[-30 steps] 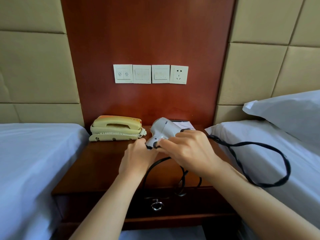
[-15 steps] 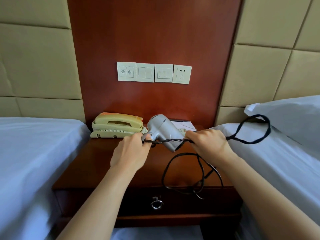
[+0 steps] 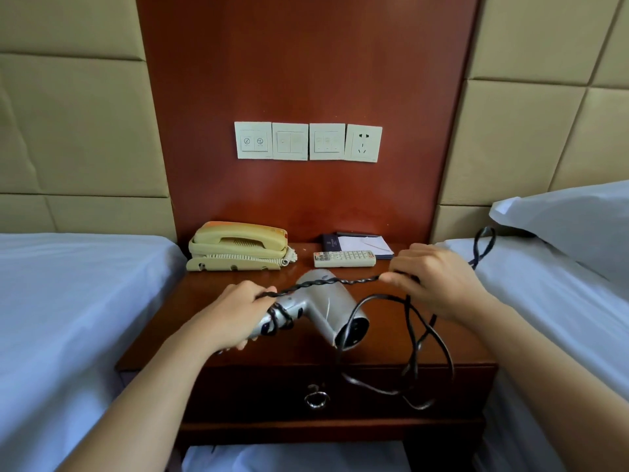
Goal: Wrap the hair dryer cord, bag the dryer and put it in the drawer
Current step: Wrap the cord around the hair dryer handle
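Note:
A silver hair dryer point(image 3: 321, 306) hangs above the wooden nightstand point(image 3: 381, 349), nozzle pointing toward me and right. My left hand point(image 3: 235, 316) grips its handle, where a few turns of black cord sit. The twisted black cord point(image 3: 340, 284) runs taut across the dryer body to my right hand point(image 3: 439, 281), which pinches it. Slack cord loops hang below my right hand in front of the drawer point(image 3: 340, 393) and one loop rises over the right bed. The drawer is closed, with a metal ring pull point(image 3: 316, 398). No bag is in view.
A cream telephone point(image 3: 238, 247) sits at the nightstand's back left; a white remote point(image 3: 343, 258) and a notepad folder point(image 3: 357, 245) lie at the back right. White beds point(image 3: 68, 301) flank the nightstand, with a pillow point(image 3: 571, 219) on the right. Wall switches and a socket point(image 3: 362, 143) are above.
The dryer has turned so its nozzle faces me and dropped lower. My right hand has pulled the cord out to the right, stretching it taut across the body; the remote and notepad are now uncovered.

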Action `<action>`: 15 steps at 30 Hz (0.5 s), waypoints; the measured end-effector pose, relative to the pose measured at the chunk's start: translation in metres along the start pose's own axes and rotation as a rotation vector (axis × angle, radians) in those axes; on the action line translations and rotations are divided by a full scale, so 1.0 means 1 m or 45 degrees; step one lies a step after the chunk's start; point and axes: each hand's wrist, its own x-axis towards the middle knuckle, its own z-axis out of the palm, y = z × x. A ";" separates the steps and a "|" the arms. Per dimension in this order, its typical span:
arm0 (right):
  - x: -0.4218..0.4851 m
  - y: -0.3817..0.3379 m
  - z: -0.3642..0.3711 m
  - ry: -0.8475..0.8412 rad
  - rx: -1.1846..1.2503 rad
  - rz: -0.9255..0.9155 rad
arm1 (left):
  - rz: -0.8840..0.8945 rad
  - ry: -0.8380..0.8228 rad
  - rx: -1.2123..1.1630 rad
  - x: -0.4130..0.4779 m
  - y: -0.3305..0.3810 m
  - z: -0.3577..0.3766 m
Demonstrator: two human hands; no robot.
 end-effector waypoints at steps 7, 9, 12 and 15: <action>0.000 0.000 0.006 0.164 -0.227 0.190 | 0.006 -0.241 -0.191 -0.010 0.010 0.006; 0.000 0.004 0.009 0.175 -0.248 0.210 | 0.049 -0.290 -0.245 -0.009 0.013 0.004; -0.003 0.011 0.013 0.173 -0.245 0.192 | 0.101 -0.344 -0.287 -0.009 0.019 0.003; -0.006 0.020 0.016 0.155 -0.211 0.177 | 0.111 -0.388 -0.241 -0.009 0.022 0.008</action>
